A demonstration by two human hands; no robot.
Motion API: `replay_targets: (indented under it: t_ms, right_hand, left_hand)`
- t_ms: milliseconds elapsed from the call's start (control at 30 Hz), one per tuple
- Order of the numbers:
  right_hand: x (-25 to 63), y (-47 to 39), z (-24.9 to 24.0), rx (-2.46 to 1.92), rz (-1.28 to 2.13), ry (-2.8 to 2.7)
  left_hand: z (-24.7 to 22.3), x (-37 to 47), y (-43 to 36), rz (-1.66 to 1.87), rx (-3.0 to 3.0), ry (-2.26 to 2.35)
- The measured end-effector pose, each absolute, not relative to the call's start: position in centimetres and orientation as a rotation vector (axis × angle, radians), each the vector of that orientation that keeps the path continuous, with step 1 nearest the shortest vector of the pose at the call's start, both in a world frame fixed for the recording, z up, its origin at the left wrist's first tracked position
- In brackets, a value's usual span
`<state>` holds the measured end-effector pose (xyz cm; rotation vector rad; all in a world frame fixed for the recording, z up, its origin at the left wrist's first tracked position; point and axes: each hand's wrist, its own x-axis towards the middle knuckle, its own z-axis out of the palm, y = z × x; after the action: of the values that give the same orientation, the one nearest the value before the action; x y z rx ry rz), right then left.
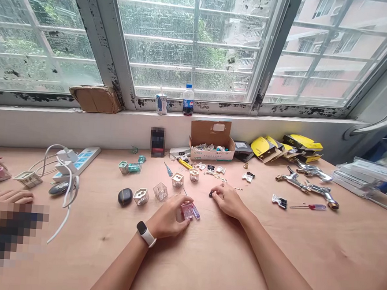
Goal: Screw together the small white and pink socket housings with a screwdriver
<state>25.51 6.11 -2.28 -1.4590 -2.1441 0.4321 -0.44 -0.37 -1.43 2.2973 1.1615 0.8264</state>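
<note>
My left hand [170,216], with a watch on its wrist, is closed around a clear pink plastic sharpener case [186,210] low over the table. Against the case is the clear purple handle of a screwdriver [196,212]; its thin shaft seems to show beyond my fingers, and I cannot tell whether I grip it too. Off to the right, my right hand [226,201] rests near the tabletop, its fingertips pinched on a small black part [211,194]. Ahead of my left hand stand a clear empty case [160,191] and several pencil sharpeners [178,179] with cream tops.
A black earbud case [125,197] and a power strip [82,161] are on the left, near another person's hand [11,195]. Farther back is an open carton of small parts [211,154]. Metal taps [321,193] and a red-handled screwdriver [311,206] lie right.
</note>
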Motion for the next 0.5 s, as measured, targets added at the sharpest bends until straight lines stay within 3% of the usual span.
replay_targets:
  t_ms: [267,400,500]
  right_hand:
    - [24.8,6.2,-1.0,-1.307,0.657,-1.912]
    - [25.4,4.0,3.2,-1.029,0.834,-1.708]
    - [27.4,1.0,6.9,-0.802,0.747,-1.549]
  left_hand:
    - [-1.4,-0.5,-0.3,0.845,2.302,1.162]
    - [-1.2,-0.4,-0.5,0.828,2.297,1.166]
    - [-1.1,-0.4,-0.5,0.816,2.272,1.171]
